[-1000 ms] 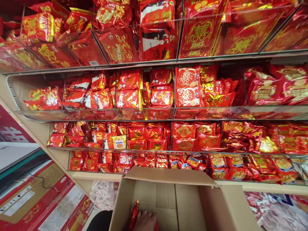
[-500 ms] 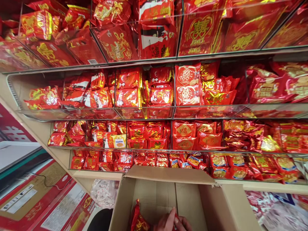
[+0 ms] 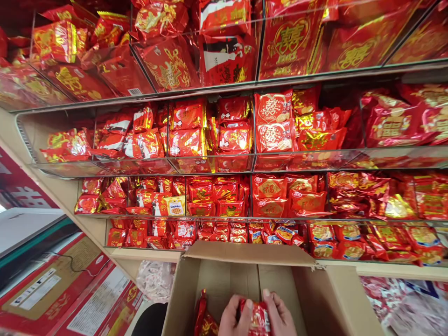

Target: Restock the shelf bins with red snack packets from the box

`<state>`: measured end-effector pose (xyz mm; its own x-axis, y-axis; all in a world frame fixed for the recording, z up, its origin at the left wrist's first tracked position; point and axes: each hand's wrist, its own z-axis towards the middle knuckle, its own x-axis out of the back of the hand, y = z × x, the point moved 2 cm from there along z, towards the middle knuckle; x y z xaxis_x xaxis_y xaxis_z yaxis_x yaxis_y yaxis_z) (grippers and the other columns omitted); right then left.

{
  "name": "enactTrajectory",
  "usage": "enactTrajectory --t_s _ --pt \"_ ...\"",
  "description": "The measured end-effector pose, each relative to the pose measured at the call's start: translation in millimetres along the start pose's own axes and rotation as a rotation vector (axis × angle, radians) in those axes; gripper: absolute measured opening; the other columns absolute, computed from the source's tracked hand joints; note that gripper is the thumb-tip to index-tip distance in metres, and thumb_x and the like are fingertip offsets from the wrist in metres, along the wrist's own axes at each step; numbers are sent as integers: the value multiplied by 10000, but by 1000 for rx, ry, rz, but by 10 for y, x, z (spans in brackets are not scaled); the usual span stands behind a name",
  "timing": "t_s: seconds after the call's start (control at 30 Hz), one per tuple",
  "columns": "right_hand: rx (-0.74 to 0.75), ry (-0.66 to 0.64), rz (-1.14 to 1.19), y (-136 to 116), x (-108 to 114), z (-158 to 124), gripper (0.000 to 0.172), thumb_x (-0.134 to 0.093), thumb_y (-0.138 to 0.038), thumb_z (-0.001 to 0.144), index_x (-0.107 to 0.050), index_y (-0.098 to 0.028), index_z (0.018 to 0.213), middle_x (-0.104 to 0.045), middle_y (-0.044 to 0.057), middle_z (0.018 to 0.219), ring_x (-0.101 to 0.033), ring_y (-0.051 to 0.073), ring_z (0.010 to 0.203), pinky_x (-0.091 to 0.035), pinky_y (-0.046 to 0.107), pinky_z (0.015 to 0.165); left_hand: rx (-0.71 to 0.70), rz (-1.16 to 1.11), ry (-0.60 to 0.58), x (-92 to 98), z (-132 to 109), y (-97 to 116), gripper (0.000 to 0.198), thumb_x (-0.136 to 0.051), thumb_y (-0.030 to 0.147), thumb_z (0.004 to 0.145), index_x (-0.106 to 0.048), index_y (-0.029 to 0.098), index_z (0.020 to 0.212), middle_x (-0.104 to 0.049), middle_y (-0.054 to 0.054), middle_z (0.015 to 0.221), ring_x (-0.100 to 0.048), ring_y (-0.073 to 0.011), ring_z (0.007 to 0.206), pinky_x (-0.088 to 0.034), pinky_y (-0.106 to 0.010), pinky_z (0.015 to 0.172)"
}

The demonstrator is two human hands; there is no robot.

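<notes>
Inside an open cardboard box [image 3: 229, 280] at the bottom middle, my two hands hold a red snack packet [image 3: 259, 319] between them. My left hand [image 3: 235, 318] grips its left side, thumb on top. On the right side of the same packet, my right hand [image 3: 280, 317] is closed with its thumb raised along the edge. More red and gold packets [image 3: 206, 324] lie against the box's left wall, just left of my left hand. The lower ends of both hands are cut off by the picture's edge.
Shelves with clear fronts [image 3: 210, 163] full of red and gold packets rise behind the box. Red and brown cartons [image 3: 66, 284] stand at the left under a white lid-like panel [image 3: 28, 228]. Plastic bags of small packets [image 3: 156, 280] sit beside the box; others [image 3: 402, 298] are at the right.
Both hands have risen in the box and moved apart slightly. The red packet, mostly hidden before, now shows between them. The view has shifted a little.
</notes>
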<state>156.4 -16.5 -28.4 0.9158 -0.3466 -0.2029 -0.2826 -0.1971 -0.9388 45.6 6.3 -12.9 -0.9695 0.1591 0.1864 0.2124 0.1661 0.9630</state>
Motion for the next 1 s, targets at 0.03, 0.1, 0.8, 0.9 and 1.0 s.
enactTrajectory --t_s 0.03,0.1,0.8,0.9,1.0 --pt "34 19 -42 -70 6 -5 424 -425 -610 718 -304 -229 576 -386 -54 474 -416 116 461 -356 216 459 24 -29 17 13 -14 97 435 -473 626 654 -534 195 668 -564 -12 641 -540 -171 665 -437 -263 632" --pt "90 74 -115 -193 13 -19 394 -403 -580 751 -327 -224 601 -390 -52 506 -409 113 481 -352 210 470 73 -75 26 34 -30 284 416 -440 596 701 -533 191 706 -551 -3 662 -523 -152 642 -423 -249 606" --pt "254 382 -657 -505 151 -42 413 -229 -579 809 -345 -240 605 -445 -40 461 -471 151 447 -337 235 467 -253 455 80 140 167 551 309 -284 397 846 -376 220 609 -412 37 498 -410 -133 469 -298 -242 494" --pt "255 367 -749 -428 231 23 433 -201 -608 796 -358 -245 621 -475 -26 474 -505 173 458 -344 245 468 -302 486 53 185 168 512 260 -307 337 841 -526 202 802 -577 -40 691 -543 -188 664 -400 -293 634" --pt "276 366 -874 -391 276 58 484 -157 -654 769 -391 -246 653 -531 11 512 -541 211 482 -338 263 454 -491 573 -110 153 77 426 479 -486 226 729 -430 214 1205 -520 -108 1171 -452 -262 1079 -325 -401 924"
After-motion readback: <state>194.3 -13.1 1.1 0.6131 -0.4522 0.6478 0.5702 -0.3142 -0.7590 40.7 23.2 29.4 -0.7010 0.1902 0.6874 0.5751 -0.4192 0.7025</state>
